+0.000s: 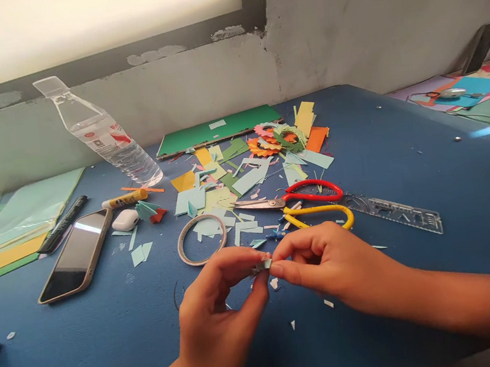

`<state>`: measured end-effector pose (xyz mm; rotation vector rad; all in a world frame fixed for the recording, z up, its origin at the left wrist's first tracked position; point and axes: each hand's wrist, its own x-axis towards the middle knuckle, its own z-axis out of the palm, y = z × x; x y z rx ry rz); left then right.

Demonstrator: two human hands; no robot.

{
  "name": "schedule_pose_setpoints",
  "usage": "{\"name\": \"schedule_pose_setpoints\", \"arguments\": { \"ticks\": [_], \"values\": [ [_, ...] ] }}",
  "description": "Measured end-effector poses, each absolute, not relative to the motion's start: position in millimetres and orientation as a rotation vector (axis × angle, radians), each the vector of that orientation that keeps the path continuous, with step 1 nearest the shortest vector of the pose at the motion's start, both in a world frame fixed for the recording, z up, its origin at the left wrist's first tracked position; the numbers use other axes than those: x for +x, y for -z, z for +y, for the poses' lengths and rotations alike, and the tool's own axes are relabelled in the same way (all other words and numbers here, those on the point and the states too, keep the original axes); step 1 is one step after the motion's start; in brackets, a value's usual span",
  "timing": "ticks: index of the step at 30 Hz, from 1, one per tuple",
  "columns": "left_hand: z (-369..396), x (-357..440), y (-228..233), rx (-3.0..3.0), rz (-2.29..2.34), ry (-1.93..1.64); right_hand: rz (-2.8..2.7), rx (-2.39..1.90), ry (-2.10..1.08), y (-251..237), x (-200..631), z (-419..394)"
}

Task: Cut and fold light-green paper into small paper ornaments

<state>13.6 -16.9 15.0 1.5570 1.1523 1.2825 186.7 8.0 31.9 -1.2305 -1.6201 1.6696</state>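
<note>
Between my two hands is a small folded piece of light blue paper (263, 264), held just above the table. My left hand (227, 310) pinches it from the left with thumb and fingers, which hide part of it. From the other side, the thumb and forefinger of my right hand (326, 263) are closed on its right end. Just beyond my fingers lie a roll of tape (181, 248) and scissors (276, 203) with one red and one yellow handle. Paper scraps (246, 229) are scattered around them.
A clear ruler (396, 214) lies right of the scissors. Paper rings (262, 145) sit among cuttings before a green board (220, 130). Leftward are a phone (75, 255), a white earphone case (125, 220), a glue stick (125, 199), a black marker (63, 223) and a tilted-looking water bottle (110, 143).
</note>
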Motion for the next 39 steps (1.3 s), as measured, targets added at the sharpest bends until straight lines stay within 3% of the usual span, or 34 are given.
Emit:
{"name": "schedule_pose_setpoints", "arguments": {
  "ticks": [12,19,31,39],
  "values": [
    [-17.9,13.6,-17.5,1.594,1.209,-1.284,-1.659,-1.226,-1.639,-31.0,186.1,8.6],
    [-20.3,12.1,-17.7,1.598,1.185,-1.325,-1.574,-1.204,-1.776,-26.4,185.5,12.5],
    [-6.4,13.3,-30.2,1.079,1.133,-1.171,-1.526,-1.143,-1.805,-31.7,185.9,11.6],
    [-13.1,15.2,-24.5,1.222,1.126,-1.223,-1.585,-1.170,-1.814,-30.1,183.4,10.4]
  ]
}}
